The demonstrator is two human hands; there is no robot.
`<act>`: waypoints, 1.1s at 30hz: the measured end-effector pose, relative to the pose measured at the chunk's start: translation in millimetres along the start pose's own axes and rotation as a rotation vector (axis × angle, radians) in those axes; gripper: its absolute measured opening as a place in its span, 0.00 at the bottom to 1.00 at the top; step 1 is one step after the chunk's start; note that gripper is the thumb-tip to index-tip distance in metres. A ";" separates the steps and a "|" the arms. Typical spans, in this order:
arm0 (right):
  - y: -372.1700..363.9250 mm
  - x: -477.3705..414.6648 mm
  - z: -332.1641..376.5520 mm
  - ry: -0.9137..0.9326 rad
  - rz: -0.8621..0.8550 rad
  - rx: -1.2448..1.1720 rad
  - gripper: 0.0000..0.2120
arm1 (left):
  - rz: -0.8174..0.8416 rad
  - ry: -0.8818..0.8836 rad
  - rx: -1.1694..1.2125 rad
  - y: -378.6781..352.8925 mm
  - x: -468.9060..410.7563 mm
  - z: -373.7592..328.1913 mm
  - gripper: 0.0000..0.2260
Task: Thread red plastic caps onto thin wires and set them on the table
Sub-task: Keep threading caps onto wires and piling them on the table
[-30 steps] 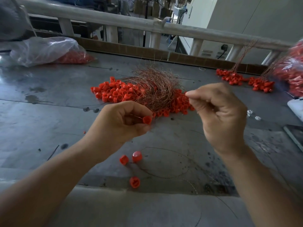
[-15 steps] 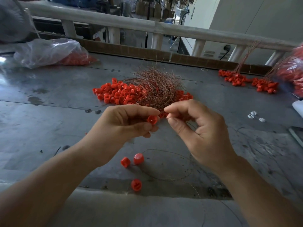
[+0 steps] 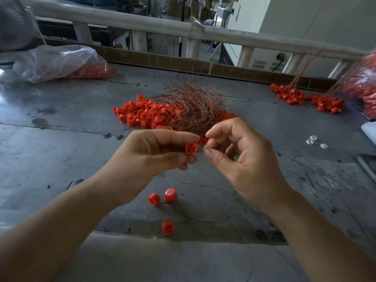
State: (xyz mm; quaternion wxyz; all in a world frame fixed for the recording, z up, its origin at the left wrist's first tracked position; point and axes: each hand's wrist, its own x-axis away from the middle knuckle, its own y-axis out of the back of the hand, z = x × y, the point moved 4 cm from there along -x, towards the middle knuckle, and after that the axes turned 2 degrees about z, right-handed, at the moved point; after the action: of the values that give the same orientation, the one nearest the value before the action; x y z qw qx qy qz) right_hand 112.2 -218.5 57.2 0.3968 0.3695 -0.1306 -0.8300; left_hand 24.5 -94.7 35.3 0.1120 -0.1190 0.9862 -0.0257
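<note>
My left hand (image 3: 154,153) pinches a red plastic cap (image 3: 191,148) between thumb and fingers, its open end facing right. My right hand (image 3: 242,157) is just to the right of it, thumb and forefinger pinched together right at the cap; the thin wire between them is too fine to make out. Behind the hands lies a heap of loose red caps (image 3: 142,115) with a tangle of copper wires (image 3: 193,106) on top. Three red caps (image 3: 170,194) lie on the grey table (image 3: 61,151) below my hands, with a thin wire loop (image 3: 215,218) beside them.
A clear bag of red caps (image 3: 61,64) lies at the back left. Bunches of wired caps (image 3: 305,98) sit at the back right next to another red-filled bag (image 3: 364,88). Small white pieces (image 3: 314,140) lie at the right. A pale railing (image 3: 183,27) borders the table's far side.
My right hand has come down from its raised position and moved left, so its pinched fingertips now meet the cap in my left hand. The left hand has barely moved.
</note>
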 end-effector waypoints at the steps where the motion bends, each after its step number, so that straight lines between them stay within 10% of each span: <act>1: 0.5 -0.3 0.1 -0.001 0.004 0.004 0.14 | 0.001 -0.002 -0.002 0.0 0.0 -0.1 0.18; 33: 3.5 0.8 -1.5 -0.200 0.008 -0.255 0.13 | 0.047 -0.059 0.103 -1.4 2.1 1.0 0.12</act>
State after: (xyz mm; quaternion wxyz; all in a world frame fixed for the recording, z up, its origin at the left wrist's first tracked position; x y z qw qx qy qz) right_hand 114.9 -221.3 57.5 0.4288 0.2310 -0.0645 -0.8710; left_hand 23.0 -96.6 34.0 0.1478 -0.0908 0.9823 -0.0702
